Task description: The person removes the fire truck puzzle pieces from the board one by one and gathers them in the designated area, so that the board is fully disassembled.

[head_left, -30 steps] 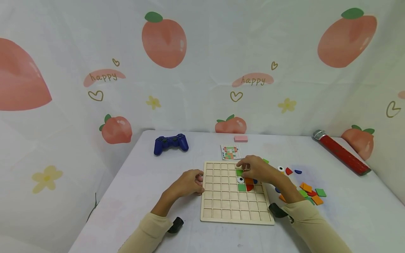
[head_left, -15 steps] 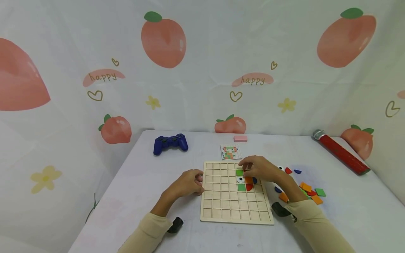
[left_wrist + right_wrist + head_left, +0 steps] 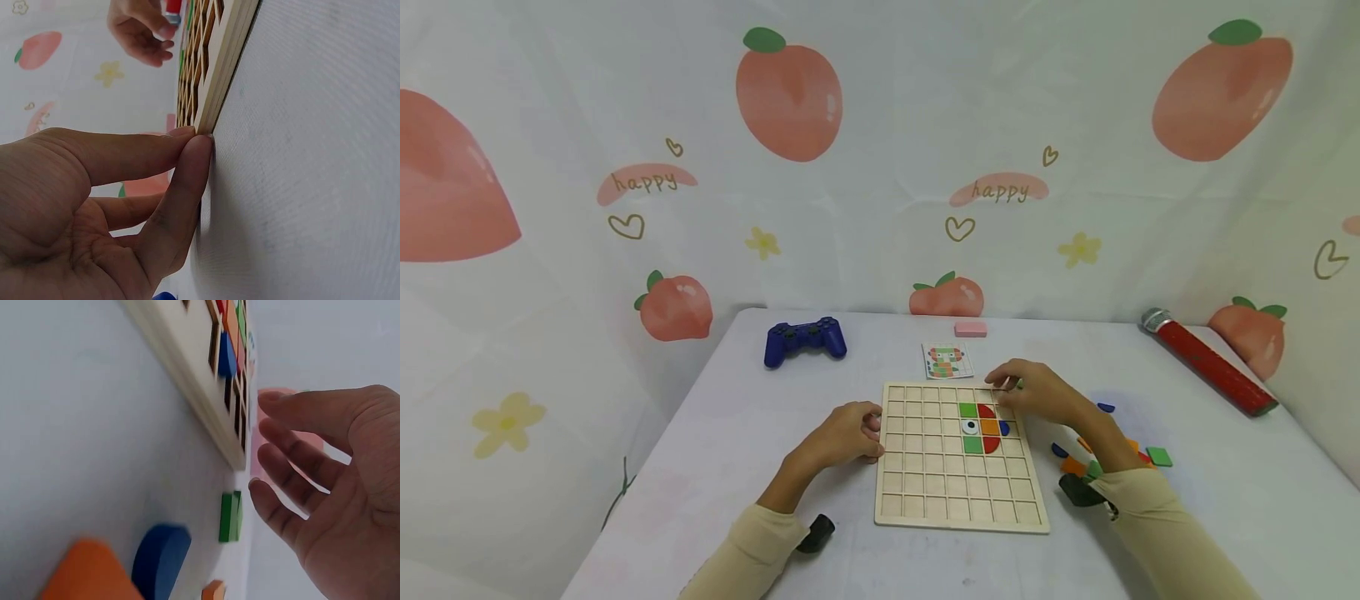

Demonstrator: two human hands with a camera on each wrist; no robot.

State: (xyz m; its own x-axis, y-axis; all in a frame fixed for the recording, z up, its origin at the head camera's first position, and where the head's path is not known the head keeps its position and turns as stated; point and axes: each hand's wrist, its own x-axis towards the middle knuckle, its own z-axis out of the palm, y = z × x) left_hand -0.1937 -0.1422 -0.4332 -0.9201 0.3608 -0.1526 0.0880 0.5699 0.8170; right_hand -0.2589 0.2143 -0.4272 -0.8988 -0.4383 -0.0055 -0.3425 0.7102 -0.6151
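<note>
A wooden grid board lies on the table. My left hand pinches its left edge between thumb and finger, as the left wrist view shows close up. Set in the upper right cells are green squares, a white eye piece, an orange square, red rounded pieces and a blue half-round piece. My right hand hovers by the board's far right corner. In the right wrist view its fingers are loosely bent, with nothing between them.
Loose pieces, including a green square, lie right of the board, partly behind the right forearm. Beyond the board are a patterned card and a pink block. A blue game controller lies back left, a red microphone back right.
My right hand has moved right, off the coloured pieces to the board's far right corner, uncovering a red piece in the upper row. The left hand has stayed on the board's edge.
</note>
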